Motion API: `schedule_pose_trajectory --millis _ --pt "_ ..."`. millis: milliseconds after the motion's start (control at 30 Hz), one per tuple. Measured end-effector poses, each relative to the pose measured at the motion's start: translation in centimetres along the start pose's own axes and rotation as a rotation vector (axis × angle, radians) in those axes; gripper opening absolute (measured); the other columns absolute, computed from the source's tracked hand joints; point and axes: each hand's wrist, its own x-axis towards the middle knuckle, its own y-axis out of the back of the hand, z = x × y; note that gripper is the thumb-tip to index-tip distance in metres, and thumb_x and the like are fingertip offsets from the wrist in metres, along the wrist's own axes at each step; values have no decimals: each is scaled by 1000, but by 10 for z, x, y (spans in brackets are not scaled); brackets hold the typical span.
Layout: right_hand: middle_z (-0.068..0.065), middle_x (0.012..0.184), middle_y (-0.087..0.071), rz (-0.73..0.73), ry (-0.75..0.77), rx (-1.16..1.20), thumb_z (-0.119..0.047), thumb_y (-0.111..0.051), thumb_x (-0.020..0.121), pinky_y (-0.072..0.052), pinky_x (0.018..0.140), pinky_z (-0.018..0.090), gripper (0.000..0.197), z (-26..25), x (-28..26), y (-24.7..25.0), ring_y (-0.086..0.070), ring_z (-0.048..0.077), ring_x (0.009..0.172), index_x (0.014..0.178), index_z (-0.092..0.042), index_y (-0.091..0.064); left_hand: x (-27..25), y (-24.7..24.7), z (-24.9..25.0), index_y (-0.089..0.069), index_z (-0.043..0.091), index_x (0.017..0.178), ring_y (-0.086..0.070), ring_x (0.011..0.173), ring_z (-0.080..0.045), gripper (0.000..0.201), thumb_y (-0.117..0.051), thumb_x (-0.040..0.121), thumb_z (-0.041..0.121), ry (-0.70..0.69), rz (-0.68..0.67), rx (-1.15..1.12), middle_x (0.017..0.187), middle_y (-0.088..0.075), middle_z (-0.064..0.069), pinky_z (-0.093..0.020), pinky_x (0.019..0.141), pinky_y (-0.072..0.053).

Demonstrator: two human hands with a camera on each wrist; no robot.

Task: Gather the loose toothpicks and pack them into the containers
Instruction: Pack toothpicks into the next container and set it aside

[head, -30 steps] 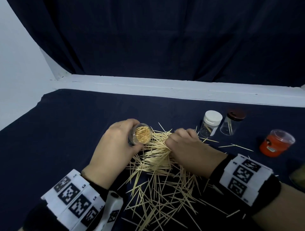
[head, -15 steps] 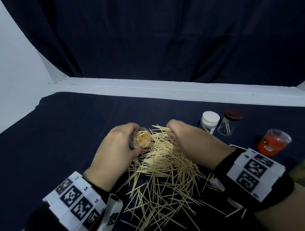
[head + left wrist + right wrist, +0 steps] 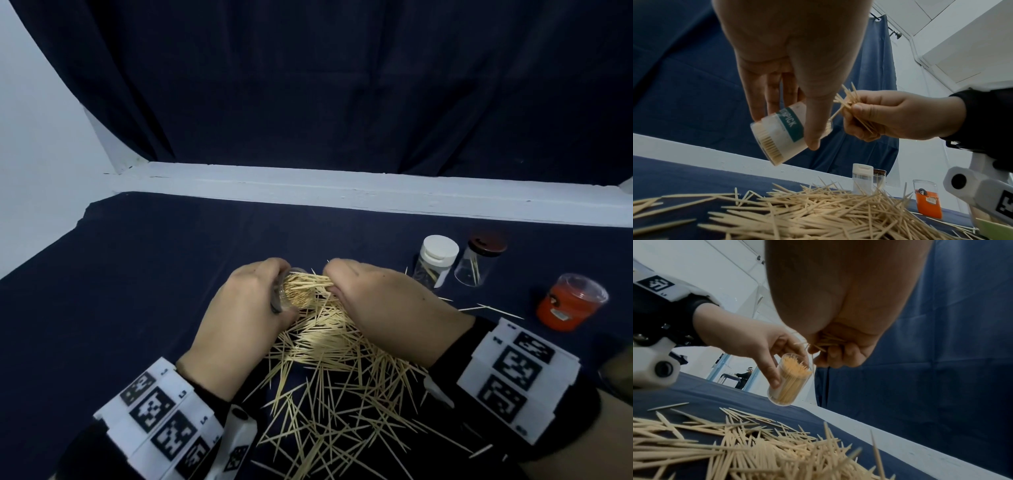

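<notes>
My left hand [image 3: 246, 308] grips a clear toothpick container [image 3: 785, 131] with a teal label, tilted and lifted off the table, its open mouth [image 3: 795, 365] packed with toothpicks. My right hand [image 3: 380, 308] pinches a small bundle of toothpicks [image 3: 849, 104] right at that mouth, their tips reaching the container's rim. A big heap of loose toothpicks [image 3: 329, 370] lies on the dark blue cloth below both hands.
A white-capped container [image 3: 435, 260] and a brown-lidded clear one [image 3: 479, 262], each with a few toothpicks, stand at the right. An orange container with a clear lid [image 3: 568, 303] stands further right. A white ledge [image 3: 342, 192] borders the table's far edge.
My right hand lifted off the heap with a bundle of toothpicks and moved left, up to the container's mouth. The left hand kept the container almost still.
</notes>
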Motion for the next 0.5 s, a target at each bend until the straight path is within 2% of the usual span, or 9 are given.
schedule_pose_trajectory --millis 133,233,300,333,367,433,467,500 --pt "-11 75 -32 -66 -60 -28 -14 -38 100 -25 63 27 19 3 -1 -8 -38 14 70 90 -24 -24 -1 0 4 -61 28 108 -54 93 -6 46 -81 67 21 -25 -13 -23 98 -60 14 -23 77 -46" --pt "-4 90 -48 -87 -50 -59 -10 -37 98 -28 65 28 10 1 1 -6 -51 19 81 100 -20 -36 -3 -1 7 -60 28 111 -52 98 -5 49 -81 67 20 -66 -23 -16 99 -59 16 -21 80 -43" --pt "2 98 -55 -101 -62 -121 -6 -38 94 -33 64 31 16 -5 5 -4 -57 23 86 108 -14 -42 -3 -4 8 -61 26 112 -50 102 -6 51 -82 66 18 -94 -11 15 101 -60 15 -20 81 -40" --pt "4 94 -57 -111 -60 -180 -6 -44 91 -34 61 32 15 -10 7 -4 -59 25 81 105 -12 -47 -4 -4 7 -61 25 111 -51 102 -8 52 -83 65 18 -102 -5 33 101 -61 14 -20 80 -39" --pt "6 83 -59 -109 -80 -229 -8 -56 85 -33 54 31 12 -13 8 -6 -60 25 68 97 -9 -52 -4 -5 7 -62 23 110 -52 101 -10 52 -84 63 18 -114 -1 47 100 -62 12 -22 79 -40" --pt "7 59 -55 -52 -86 -211 -10 -77 66 -27 43 26 23 -20 9 -8 -54 24 43 77 -7 -57 -4 -6 7 -64 20 106 -56 98 -15 51 -86 60 20 -152 1 62 97 -64 9 -28 75 -47" --pt "7 59 -55 -30 -75 -189 -10 -78 66 -28 42 26 25 -22 10 -10 -54 25 43 78 -6 -57 -5 -7 7 -64 20 106 -57 97 -17 51 -86 60 21 -163 1 66 97 -65 8 -31 74 -49" --pt "9 68 -57 -41 -83 -127 -12 -74 75 -33 45 29 24 -24 13 -10 -59 27 53 88 -4 -54 -4 -7 7 -64 20 106 -57 97 -16 50 -86 61 22 -160 4 67 97 -65 8 -33 74 -50"
